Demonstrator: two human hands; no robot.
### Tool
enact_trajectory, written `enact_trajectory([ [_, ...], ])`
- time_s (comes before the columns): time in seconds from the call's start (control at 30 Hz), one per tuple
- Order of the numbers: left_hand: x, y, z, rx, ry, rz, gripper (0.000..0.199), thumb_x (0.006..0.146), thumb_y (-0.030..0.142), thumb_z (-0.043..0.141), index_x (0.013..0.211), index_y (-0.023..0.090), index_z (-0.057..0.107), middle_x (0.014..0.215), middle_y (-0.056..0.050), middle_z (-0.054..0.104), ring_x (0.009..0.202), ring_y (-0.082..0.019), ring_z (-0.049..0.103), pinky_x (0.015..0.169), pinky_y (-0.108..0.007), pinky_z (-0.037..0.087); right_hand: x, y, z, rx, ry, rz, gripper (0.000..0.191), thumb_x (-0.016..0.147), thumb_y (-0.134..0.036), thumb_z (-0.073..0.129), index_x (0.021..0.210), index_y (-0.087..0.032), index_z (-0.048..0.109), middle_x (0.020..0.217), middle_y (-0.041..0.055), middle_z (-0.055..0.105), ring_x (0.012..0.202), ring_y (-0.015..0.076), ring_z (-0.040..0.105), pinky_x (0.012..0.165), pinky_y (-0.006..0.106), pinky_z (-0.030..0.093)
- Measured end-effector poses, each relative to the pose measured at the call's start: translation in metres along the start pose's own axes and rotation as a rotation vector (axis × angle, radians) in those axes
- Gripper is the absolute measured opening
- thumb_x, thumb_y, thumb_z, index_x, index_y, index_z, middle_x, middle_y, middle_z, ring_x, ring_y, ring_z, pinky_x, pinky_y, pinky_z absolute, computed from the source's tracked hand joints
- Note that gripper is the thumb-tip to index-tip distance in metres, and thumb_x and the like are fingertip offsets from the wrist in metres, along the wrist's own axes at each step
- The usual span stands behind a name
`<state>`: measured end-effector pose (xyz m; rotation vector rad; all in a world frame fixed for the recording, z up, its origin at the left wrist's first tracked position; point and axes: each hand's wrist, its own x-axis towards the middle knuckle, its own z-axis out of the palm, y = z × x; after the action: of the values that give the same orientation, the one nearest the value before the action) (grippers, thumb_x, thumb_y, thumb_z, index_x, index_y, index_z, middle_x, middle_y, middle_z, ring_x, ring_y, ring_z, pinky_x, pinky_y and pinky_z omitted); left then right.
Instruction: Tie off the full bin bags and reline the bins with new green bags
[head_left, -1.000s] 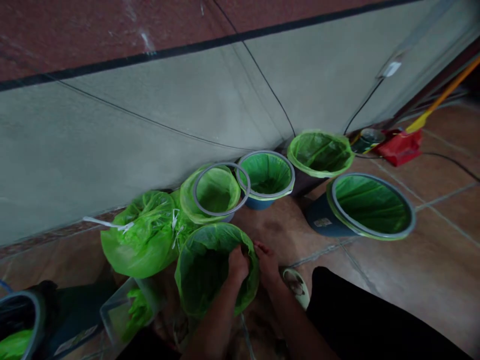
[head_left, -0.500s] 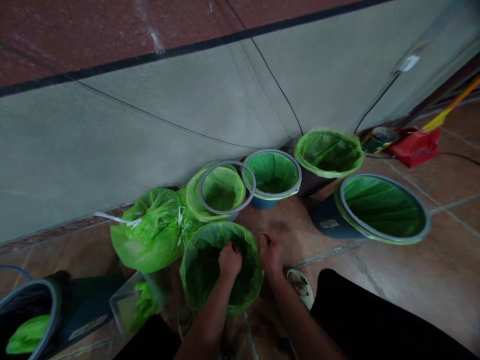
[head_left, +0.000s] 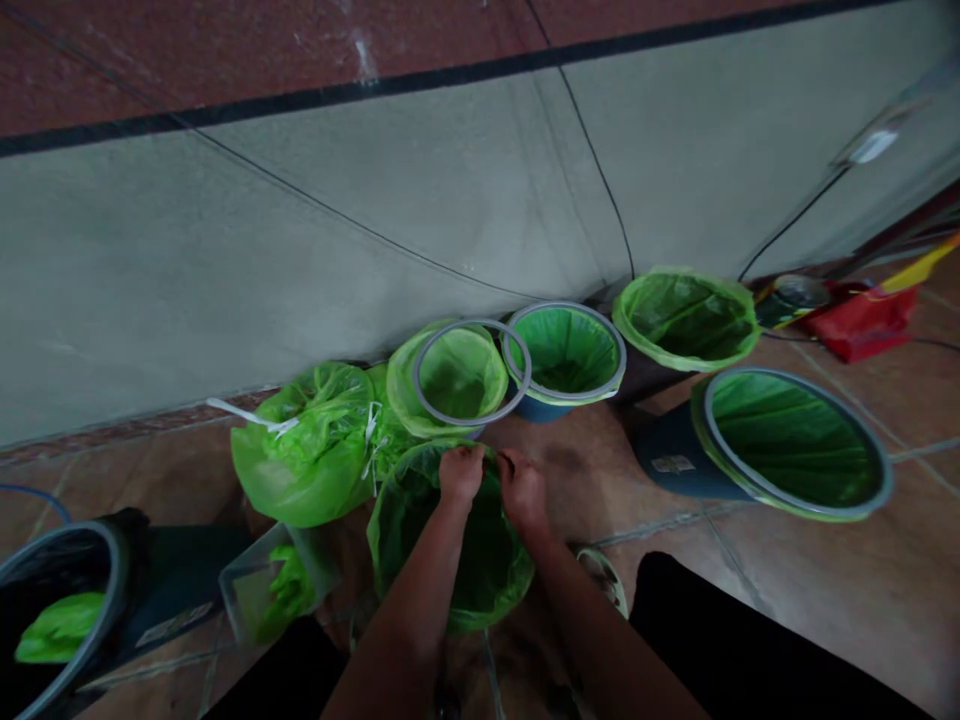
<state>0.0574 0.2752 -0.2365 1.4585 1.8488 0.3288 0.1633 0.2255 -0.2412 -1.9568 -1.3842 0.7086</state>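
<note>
Between my legs stands a bin lined with a green bin bag (head_left: pixel 491 600), its edge folded outward over the rim. My left hand (head_left: pixel 461 474) is closed at the far rim of this bag, knuckles up. Just to its right, my right hand (head_left: pixel 522 490) is closed too, pinching at the bag's far right edge. The two hands nearly meet; the plastic between their fingertips is hard to see. Behind them, a loose grey ring (head_left: pixel 472 418) lies tilted over another lined bin (head_left: pixel 401 395).
Lined bins with grey rims stand behind (head_left: pixel 562 400) and at right (head_left: pixel 667 465); another bin (head_left: pixel 694 360) is by the wall. Tied green bags (head_left: pixel 277 490), a clear box (head_left: pixel 240 600) and a tipped bin (head_left: pixel 116 590) are left. A red dustpan (head_left: pixel 862 325) lies far right.
My left hand has moved from inside the bin up to its far rim. My right hand has come left onto the bag's edge beside it. The view has shifted slightly.
</note>
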Motion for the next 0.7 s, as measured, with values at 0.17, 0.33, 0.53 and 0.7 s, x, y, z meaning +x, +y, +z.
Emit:
enact_trajectory([
  [0.17,-0.003,-0.003,-0.003,-0.042,-0.008,-0.009,0.029,0.093,0.029,0.048,0.072,0.018,0.066,0.068,-0.001,0.070,0.065,-0.013,0.066,0.064,-0.023,0.048,0.000,0.003,-0.003,-0.059,-0.084,-0.065,0.031,0.092,-0.019,0.045,0.114,-0.012,0.067,0.113,0.0128,0.072,0.104,0.0216,0.066,0.095,0.031,0.048],
  [0.33,-0.011,-0.001,-0.011,0.061,0.022,0.028,0.027,0.093,0.031,0.049,0.079,0.018,0.068,0.081,-0.006,0.074,0.080,-0.017,0.068,0.075,-0.027,0.048,0.001,-0.003,-0.009,-0.228,-0.234,-0.035,0.031,0.091,-0.014,0.046,0.117,-0.013,0.063,0.104,0.0116,0.073,0.096,0.0218,0.068,0.086,0.029,0.049],
  [0.53,-0.023,-0.009,-0.017,0.252,0.032,-0.137,0.032,0.095,0.033,0.043,0.091,0.018,0.072,0.101,-0.013,0.075,0.097,-0.024,0.070,0.080,-0.031,0.049,0.001,-0.010,-0.010,-0.378,-0.329,0.054,0.037,0.089,-0.008,0.045,0.122,-0.009,0.059,0.096,0.0153,0.074,0.097,0.0234,0.070,0.085,0.030,0.049],
  [0.7,-0.040,-0.007,-0.048,0.208,0.130,-0.116,0.029,0.094,0.034,0.046,0.089,0.019,0.071,0.091,-0.009,0.075,0.089,-0.023,0.070,0.079,-0.031,0.050,0.005,-0.016,-0.024,-0.351,-0.313,0.002,0.050,0.080,-0.019,0.064,0.128,-0.010,0.057,0.114,0.0178,0.071,0.109,0.0290,0.066,0.094,0.037,0.049],
])
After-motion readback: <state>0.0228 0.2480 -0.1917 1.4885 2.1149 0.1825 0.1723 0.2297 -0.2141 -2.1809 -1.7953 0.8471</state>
